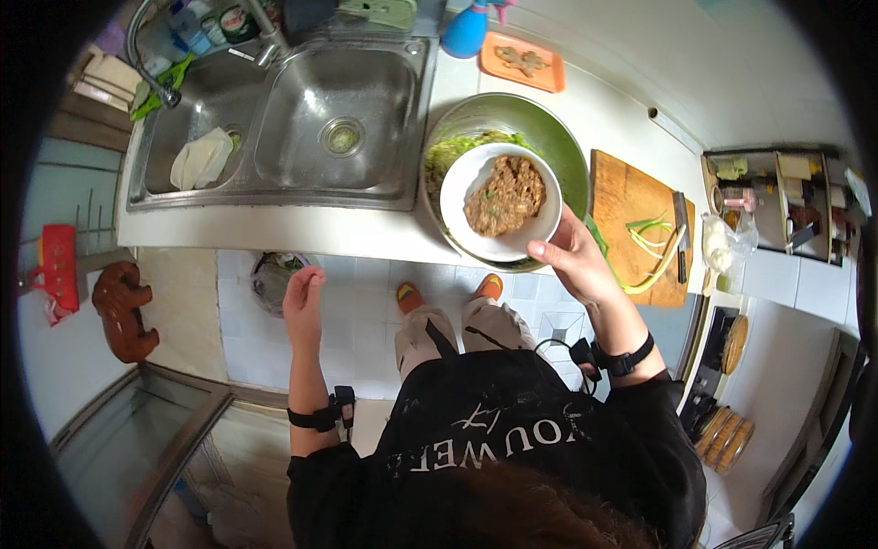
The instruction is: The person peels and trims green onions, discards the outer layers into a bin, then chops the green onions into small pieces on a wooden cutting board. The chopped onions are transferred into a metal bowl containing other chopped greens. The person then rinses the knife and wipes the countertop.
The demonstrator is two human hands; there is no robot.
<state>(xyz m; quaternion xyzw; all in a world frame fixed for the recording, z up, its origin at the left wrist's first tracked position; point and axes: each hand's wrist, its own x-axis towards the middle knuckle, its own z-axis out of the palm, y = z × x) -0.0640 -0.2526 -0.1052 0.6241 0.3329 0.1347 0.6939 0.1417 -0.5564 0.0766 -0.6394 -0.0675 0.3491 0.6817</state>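
My right hand (575, 257) grips the lower right rim of a white bowl (456, 199), its thumb on the near edge. Brown minced filling (506, 195) flecked with green lies in the bowl. The bowl is over a large metal mixing bowl (566, 147) that holds chopped greens (453, 154); whether the two touch I cannot tell. My left hand (303, 291) is raised in front of the counter's edge, holding nothing visible, its fingers bent and close together.
A double steel sink (339, 199) with a pale cloth or bag (202, 159) is at left. Right of the mixing bowl, a wooden cutting board (617, 199) bears scallions (648, 240) and a knife (680, 226). Behind stand an orange tray (490, 65) and a blue spray bottle (466, 33).
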